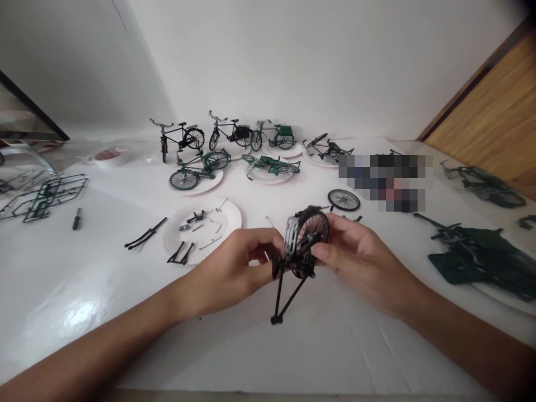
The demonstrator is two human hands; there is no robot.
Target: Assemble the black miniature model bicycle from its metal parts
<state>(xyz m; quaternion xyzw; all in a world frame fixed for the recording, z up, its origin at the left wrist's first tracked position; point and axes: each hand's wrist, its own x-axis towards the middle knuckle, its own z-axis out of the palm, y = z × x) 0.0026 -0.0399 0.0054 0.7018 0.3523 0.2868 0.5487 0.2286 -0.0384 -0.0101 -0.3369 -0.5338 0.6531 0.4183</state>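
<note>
Both my hands hold a partly built black miniature bicycle (302, 240) above the white table (84, 290). My left hand (234, 271) pinches its frame from the left, fingers closed near the silver rear rack. From the right, my right hand (355, 257) grips the spoked wheel with closed fingers. The frame's thin black tubes (285, 301) hang down toward me. A loose black wheel (344, 199) lies just beyond my right hand.
A paper plate (226, 215) with small black and silver parts sits left of my hands; a black fork (145, 233) and a small tool (76, 218) lie further left. Finished black and green model bicycles (228, 134) stand at the back. Green parts (481, 257) lie right, a green sprue frame (42, 198) left.
</note>
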